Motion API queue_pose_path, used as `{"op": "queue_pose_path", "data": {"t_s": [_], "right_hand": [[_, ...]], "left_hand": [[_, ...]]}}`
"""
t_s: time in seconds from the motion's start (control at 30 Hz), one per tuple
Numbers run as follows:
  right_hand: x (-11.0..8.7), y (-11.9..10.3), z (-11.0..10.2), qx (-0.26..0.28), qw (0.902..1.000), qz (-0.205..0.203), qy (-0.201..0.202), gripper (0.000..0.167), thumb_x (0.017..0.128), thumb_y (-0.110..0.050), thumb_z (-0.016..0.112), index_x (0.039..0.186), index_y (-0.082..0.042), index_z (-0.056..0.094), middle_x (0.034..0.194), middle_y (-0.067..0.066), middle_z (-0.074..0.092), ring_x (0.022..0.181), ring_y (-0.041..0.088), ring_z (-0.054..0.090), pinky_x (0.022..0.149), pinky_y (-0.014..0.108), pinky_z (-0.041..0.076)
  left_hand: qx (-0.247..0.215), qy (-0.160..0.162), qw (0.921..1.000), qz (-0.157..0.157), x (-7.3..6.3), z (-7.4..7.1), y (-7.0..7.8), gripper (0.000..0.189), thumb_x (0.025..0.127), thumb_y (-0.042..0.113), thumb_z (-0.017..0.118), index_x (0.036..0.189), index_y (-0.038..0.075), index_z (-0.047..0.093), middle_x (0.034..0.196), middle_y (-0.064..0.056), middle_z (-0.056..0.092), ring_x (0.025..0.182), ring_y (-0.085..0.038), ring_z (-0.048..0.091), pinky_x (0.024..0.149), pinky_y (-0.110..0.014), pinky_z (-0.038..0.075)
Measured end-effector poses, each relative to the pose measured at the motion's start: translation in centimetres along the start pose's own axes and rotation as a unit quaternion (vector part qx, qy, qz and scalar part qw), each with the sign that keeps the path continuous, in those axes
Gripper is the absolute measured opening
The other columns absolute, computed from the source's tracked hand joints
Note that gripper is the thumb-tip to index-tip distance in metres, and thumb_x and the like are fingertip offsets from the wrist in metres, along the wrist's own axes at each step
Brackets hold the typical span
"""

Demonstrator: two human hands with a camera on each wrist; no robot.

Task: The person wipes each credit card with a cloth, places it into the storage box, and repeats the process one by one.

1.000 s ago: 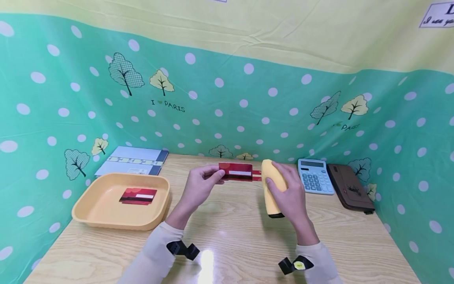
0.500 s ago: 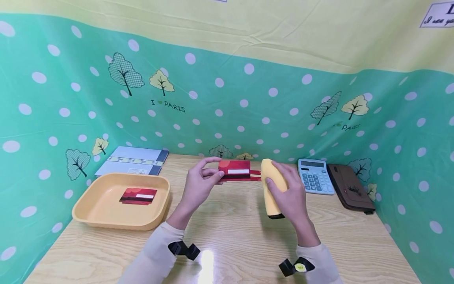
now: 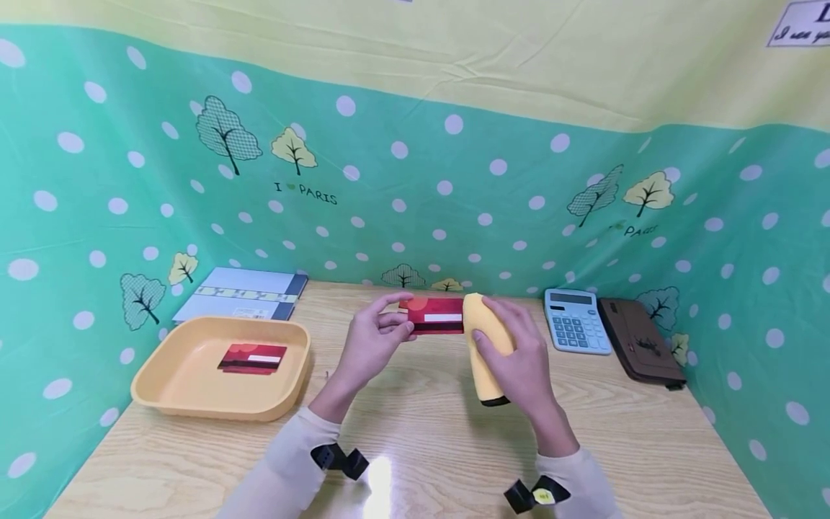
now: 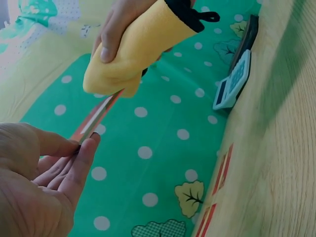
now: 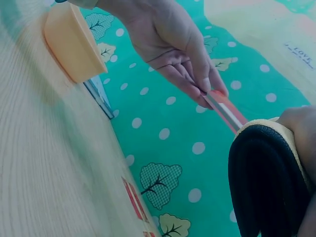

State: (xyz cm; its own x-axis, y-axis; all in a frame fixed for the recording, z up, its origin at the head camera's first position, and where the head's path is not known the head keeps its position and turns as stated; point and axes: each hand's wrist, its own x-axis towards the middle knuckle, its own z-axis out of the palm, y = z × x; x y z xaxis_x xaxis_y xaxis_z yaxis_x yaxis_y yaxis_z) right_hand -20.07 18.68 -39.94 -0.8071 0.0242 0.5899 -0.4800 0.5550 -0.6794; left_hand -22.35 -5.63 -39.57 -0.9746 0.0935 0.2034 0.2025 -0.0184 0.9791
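My left hand (image 3: 375,335) pinches a red bank card (image 3: 441,315) with a white panel and a dark stripe between thumb and fingers. In the left wrist view the card (image 4: 96,116) stands nearly edge-on. My right hand (image 3: 519,349) grips a soft yellow cloth mitt (image 3: 483,346) with a black cuff and small loop. The mitt's far end meets the card's right edge; whether it wraps the card's edge I cannot tell. In the right wrist view the mitt's dark opening (image 5: 264,177) faces the camera. Another red card (image 3: 253,358) lies in the tray.
A peach plastic tray (image 3: 214,400) stands at left, a blue notebook (image 3: 243,294) behind it. A blue calculator (image 3: 573,324) and brown zip case (image 3: 638,342) lie at right. Flat red strips (image 4: 223,170) lie on the table by the curtain.
My right hand and the mitt have moved left, up to the card's edge, closing the gap between them. The left hand with the card has shifted slightly right.
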Motion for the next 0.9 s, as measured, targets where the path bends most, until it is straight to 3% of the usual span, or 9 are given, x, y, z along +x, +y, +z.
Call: {"op": "queue_pose_path", "data": {"t_s": [0.37, 0.6, 0.9], "right_hand": [[-0.3, 0.2, 0.6, -0.024, 0.9997, -0.006, -0.004, 0.055, 0.086, -0.014, 0.083, 0.138, -0.025, 0.067, 0.133, 0.006, 0.065, 0.106, 0.020, 0.062, 0.073, 0.026, 0.053], [-0.4, -0.3, 1.0, -0.028, 0.9995, -0.017, 0.006, 0.058, 0.085, -0.013, 0.084, 0.138, -0.025, 0.067, 0.131, 0.007, 0.066, 0.107, 0.024, 0.065, 0.075, 0.028, 0.054], [-0.6, -0.6, 1.2, -0.029, 0.9993, -0.022, 0.013, 0.058, 0.084, -0.012, 0.084, 0.138, -0.024, 0.067, 0.132, 0.008, 0.066, 0.106, 0.024, 0.065, 0.073, 0.028, 0.055]], "left_hand": [[-0.056, -0.050, 0.9972, -0.003, -0.3, 0.3, -0.1, 0.044, 0.094, -0.014, 0.062, 0.136, 0.001, 0.061, 0.115, -0.035, 0.070, 0.098, -0.027, 0.076, 0.086, -0.038, 0.066], [-0.076, -0.058, 0.9954, -0.010, -0.5, 0.4, 0.2, 0.042, 0.095, -0.010, 0.063, 0.136, 0.001, 0.061, 0.119, -0.033, 0.070, 0.110, -0.050, 0.069, 0.087, -0.037, 0.066], [-0.088, -0.066, 0.9939, -0.005, -0.7, 0.6, 0.4, 0.044, 0.094, -0.011, 0.064, 0.136, 0.001, 0.061, 0.118, -0.035, 0.070, 0.108, -0.048, 0.070, 0.088, -0.037, 0.066]]}}
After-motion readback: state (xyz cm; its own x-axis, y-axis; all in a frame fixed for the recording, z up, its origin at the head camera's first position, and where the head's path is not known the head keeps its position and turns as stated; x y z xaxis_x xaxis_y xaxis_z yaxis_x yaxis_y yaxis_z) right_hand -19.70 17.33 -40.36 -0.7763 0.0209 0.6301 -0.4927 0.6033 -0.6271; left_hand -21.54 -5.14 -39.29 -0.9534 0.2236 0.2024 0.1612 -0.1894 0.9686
